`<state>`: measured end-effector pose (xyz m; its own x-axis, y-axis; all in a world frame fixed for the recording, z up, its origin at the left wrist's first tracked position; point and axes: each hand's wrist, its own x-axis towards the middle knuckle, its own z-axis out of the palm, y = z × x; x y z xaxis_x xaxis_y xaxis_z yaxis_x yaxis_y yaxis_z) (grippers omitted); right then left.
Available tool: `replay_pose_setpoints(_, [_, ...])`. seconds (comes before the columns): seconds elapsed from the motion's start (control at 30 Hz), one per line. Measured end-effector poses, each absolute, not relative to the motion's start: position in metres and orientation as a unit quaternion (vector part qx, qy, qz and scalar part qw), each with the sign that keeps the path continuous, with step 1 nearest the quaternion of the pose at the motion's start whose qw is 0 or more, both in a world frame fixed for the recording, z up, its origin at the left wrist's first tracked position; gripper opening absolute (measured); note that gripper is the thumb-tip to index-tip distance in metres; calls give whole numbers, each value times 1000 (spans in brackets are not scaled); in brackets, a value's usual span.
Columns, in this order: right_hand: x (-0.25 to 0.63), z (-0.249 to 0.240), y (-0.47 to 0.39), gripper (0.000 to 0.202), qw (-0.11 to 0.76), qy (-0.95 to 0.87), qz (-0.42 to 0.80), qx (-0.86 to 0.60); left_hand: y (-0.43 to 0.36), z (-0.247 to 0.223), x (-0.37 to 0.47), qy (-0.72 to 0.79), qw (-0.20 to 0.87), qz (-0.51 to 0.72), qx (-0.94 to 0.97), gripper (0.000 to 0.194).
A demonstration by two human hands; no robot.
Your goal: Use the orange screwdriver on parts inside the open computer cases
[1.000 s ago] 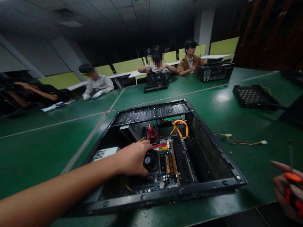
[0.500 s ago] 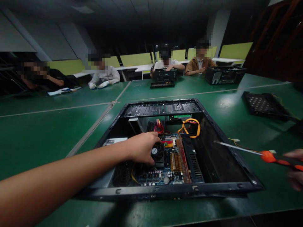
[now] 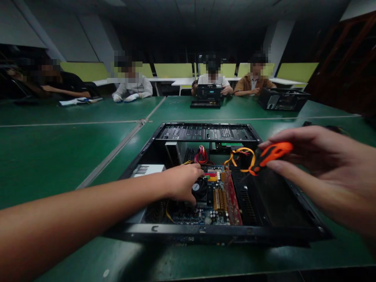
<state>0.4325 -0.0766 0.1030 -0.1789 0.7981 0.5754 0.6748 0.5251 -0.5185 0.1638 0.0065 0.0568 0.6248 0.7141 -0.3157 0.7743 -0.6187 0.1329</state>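
An open black computer case (image 3: 205, 230) lies on its side in front of me. Inside it is the motherboard (image 3: 188, 221), carrying a CPU fan (image 3: 200, 189). My left hand (image 3: 185, 182) reaches in from the left, with thumb and fingers gripping the fan's left side. Over the right part of the case, my right hand (image 3: 326, 168) pinches a screwdriver (image 3: 272, 155) by its orange and black handle. Its shaft points down toward the board and is hard to make out. Between the hands stand a red expansion card (image 3: 232, 197) and a gold heatsink (image 3: 219, 199).
A silver power supply (image 3: 149, 169) sits at the case's left, with yellow cables (image 3: 245, 150) at the back right. Several people sit across the green table (image 3: 73, 154). Two more computer cases stand before them, one in the middle (image 3: 209, 94) and one at right (image 3: 283, 100).
My right hand has brought the screwdriver in from the right, over the case, and its tip now points down. My left hand stays at the fan. The view has shifted slightly.
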Motion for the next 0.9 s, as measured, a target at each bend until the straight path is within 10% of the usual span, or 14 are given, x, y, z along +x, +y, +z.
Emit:
replay_pose_setpoints(0.1, [405, 111, -53, 24, 329, -834, 88, -434, -2, 92, 142, 427, 128, -85, 891, 97])
replay_pose_setpoints(0.23, [389, 125, -42, 28, 321, -853, 28, -410, -16, 118, 71, 477, 115, 70, 868, 60])
replay_pose_setpoints(0.4, [371, 128, -39, 27, 339, -839, 22, -425, -23, 54, -6, 476, 205, 384, 764, 28])
replay_pose_setpoints(0.9, [345, 65, -5, 24, 181, -860, 133, -458, -18, 0, -16, 403, 247, 485, 736, 42])
